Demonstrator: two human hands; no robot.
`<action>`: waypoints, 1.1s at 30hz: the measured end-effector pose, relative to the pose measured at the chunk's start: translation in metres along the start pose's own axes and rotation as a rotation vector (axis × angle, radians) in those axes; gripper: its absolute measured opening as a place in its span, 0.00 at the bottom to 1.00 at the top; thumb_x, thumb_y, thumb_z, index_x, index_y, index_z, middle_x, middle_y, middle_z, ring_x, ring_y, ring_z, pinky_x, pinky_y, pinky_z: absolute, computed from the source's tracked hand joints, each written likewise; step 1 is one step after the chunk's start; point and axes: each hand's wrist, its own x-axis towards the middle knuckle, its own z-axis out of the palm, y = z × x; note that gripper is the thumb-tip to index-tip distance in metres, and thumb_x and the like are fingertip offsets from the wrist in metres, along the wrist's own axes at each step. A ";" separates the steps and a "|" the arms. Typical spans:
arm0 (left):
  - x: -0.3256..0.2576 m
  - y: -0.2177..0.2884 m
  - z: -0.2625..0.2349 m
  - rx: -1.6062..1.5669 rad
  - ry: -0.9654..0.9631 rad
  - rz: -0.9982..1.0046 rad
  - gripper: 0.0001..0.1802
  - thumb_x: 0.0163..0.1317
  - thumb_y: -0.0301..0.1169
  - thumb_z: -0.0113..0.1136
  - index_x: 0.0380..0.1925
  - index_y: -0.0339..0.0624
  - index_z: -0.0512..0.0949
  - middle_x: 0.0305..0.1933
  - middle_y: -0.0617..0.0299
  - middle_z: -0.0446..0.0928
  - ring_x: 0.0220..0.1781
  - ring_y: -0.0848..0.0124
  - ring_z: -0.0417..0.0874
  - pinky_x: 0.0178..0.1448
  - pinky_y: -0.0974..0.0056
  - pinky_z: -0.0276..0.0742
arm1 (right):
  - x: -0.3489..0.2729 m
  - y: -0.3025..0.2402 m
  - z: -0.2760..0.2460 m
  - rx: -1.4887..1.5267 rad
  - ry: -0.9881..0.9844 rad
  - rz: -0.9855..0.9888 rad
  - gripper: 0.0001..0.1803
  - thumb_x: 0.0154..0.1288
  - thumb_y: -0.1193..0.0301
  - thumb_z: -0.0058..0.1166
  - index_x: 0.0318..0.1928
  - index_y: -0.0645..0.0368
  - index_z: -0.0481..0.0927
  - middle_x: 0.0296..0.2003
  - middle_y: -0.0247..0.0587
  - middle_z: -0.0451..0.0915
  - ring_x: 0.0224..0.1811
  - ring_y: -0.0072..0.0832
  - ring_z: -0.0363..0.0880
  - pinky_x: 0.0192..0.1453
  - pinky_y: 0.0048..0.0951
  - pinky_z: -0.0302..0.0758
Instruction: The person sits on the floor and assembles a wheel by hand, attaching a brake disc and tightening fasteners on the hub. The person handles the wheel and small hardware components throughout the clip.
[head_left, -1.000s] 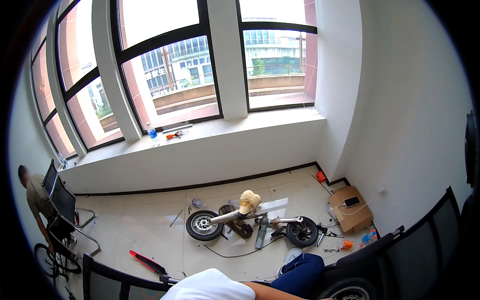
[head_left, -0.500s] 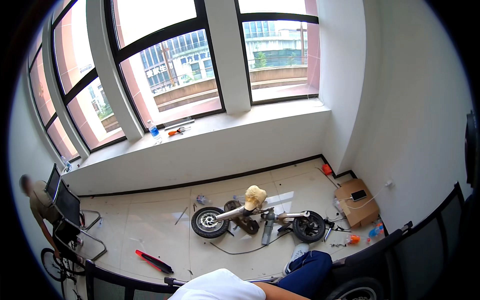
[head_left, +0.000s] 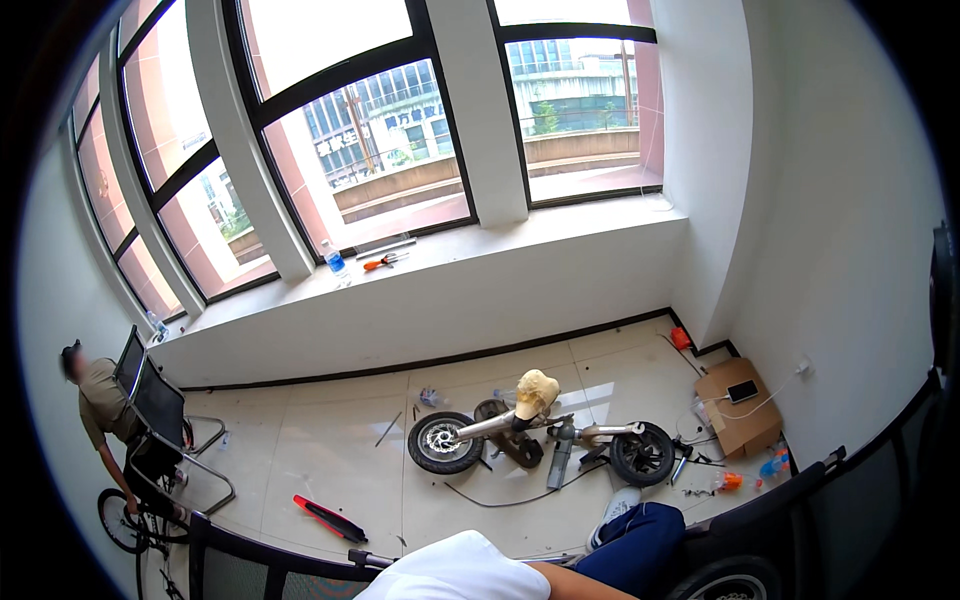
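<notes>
Neither of my hands is in the picture. Part of my bare arm [head_left: 582, 582] crosses the lower edge, between my white shirt [head_left: 460, 570] and my dark blue trouser leg [head_left: 635, 550]. Past my grey shoe [head_left: 615, 510] a partly stripped small two-wheeler frame [head_left: 485, 428] lies on the tiled floor. At its left end is a black wheel with a brake disc [head_left: 441, 442], and at its right end a second black wheel [head_left: 642, 454]. A cream-coloured cap [head_left: 537, 394] rests on the frame. A long dark cable [head_left: 500, 505] curves in front of it.
A red and black mudguard-like part [head_left: 328, 518] lies left. A cardboard box [head_left: 745, 410] carries a phone [head_left: 742, 391] on a charging cable. At far left, a co-worker [head_left: 105, 405] bends near a wheel, beside a black chair [head_left: 160, 410]. Screwdrivers [head_left: 378, 263] and a bottle [head_left: 334, 260] are on the sill.
The whole view has shifted, so the room sits slightly farther right and lower. The frame, wheels and cap keep their places on the floor.
</notes>
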 end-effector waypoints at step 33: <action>0.005 0.011 -0.027 -0.123 -0.166 -0.089 0.45 0.63 0.49 0.61 0.78 0.80 0.50 0.68 0.50 0.71 0.53 0.46 0.85 0.51 0.47 0.83 | -0.003 0.036 0.014 0.182 0.015 0.018 0.15 0.64 0.70 0.66 0.49 0.62 0.84 0.36 0.50 0.85 0.33 0.36 0.85 0.36 0.32 0.82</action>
